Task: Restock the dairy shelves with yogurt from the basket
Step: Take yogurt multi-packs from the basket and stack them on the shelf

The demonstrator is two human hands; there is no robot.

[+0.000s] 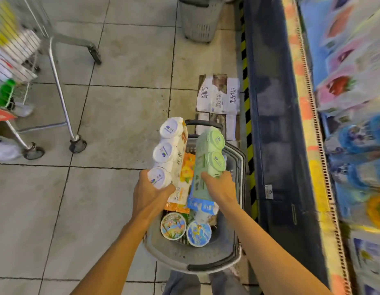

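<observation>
Two yogurt multipacks, gripped lengthwise, long axes pointing away.

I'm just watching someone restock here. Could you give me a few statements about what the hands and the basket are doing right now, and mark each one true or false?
1. The left hand grips a white multipack of yogurt cups. True.
2. The right hand is free. False: it holds a pale green multipack of yogurt cups.
3. Two round foil-lidded tubs lie in the grey plastic basket. True.
4. The basket sits inside the metal shopping trolley. False: it stands on the tiled floor, apart from the trolley.
</observation>
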